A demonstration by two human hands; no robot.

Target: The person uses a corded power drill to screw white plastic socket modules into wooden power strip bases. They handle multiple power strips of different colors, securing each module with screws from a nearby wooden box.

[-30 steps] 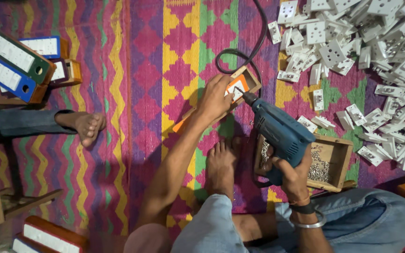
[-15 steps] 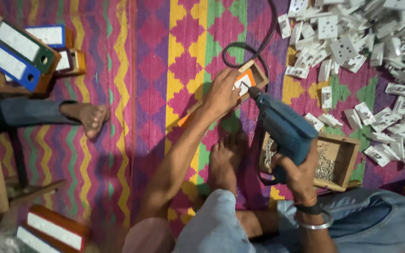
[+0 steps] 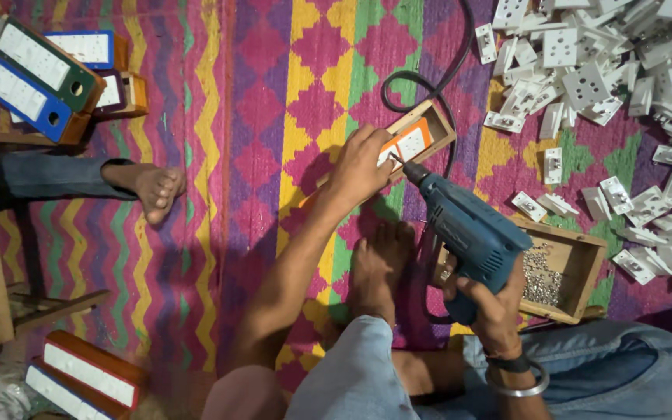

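My left hand (image 3: 361, 165) presses on a long wooden switch box (image 3: 421, 138) with an orange and white plate, lying on the patterned mat. My right hand (image 3: 490, 302) grips the handle of a blue-green electric drill (image 3: 467, 230). The drill's bit points up and left and touches the plate right beside my left fingers. A black cord (image 3: 421, 82) loops away from behind the box. My bare foot (image 3: 376, 264) rests on the mat below the box.
A wooden tray of small screws (image 3: 565, 268) sits right of the drill. A heap of white sockets and switches (image 3: 624, 70) fills the upper right. Finished coloured switch boxes (image 3: 40, 74) lie upper left and lower left. Another person's bare foot (image 3: 153, 187) rests at left.
The view has shifted slightly. Both hands hold the same grip, with the drill bit still against the plate.
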